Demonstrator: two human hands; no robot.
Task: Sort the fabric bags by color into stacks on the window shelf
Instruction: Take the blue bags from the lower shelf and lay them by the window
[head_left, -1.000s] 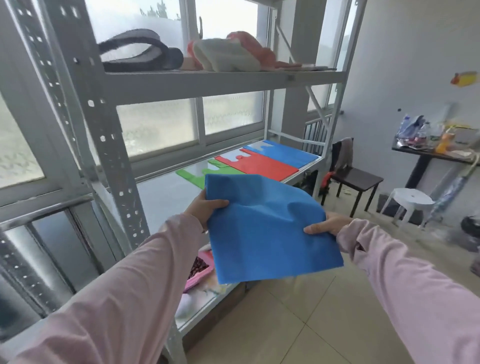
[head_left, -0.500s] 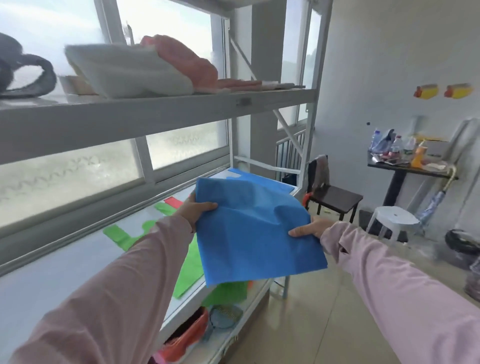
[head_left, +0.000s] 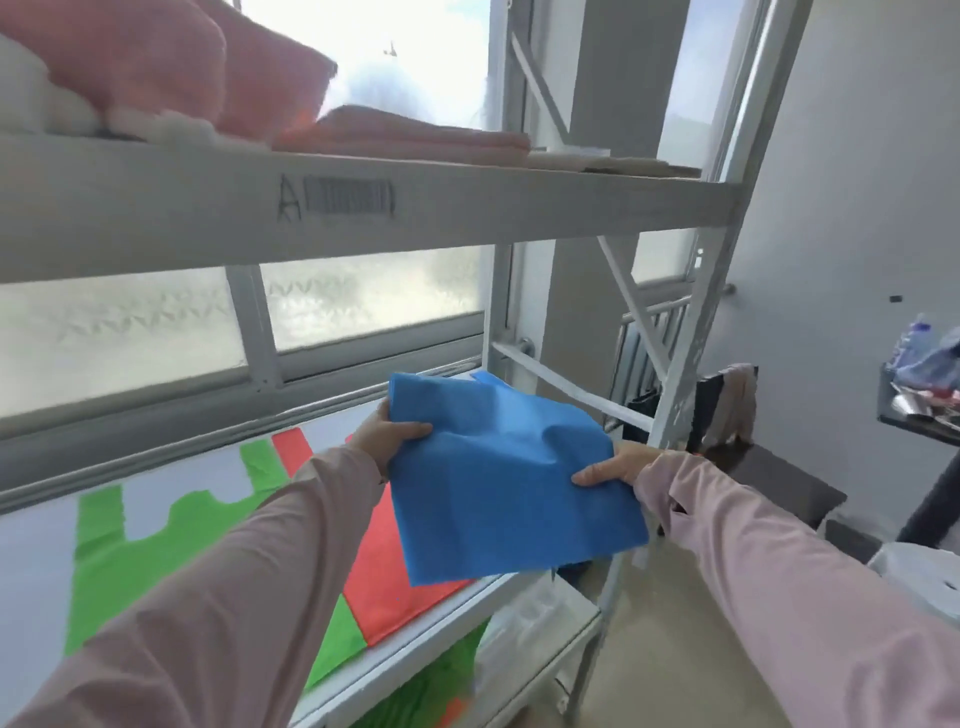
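White window shelf (head_left: 36, 551), lower left, holds green fabric bag (head_left: 119, 566) and red fabric bag (head_left: 387, 577); left hand (head_left: 387, 441) and right hand (head_left: 613, 467) grip unplaced blue fabric bag (head_left: 498, 488).

Both hands are on the blue bag (head_left: 509, 478): the left hand (head_left: 387, 441) pinches its left edge with the thumb on top, and the right hand (head_left: 615, 470) grips the right edge. The bag hangs rumpled over the shelf (head_left: 31, 535), hiding part of the red bag (head_left: 384, 577). The green bag (head_left: 130, 561) lies flat just beside the red one. Pink fabric (head_left: 208, 67) sits on the shelf above.
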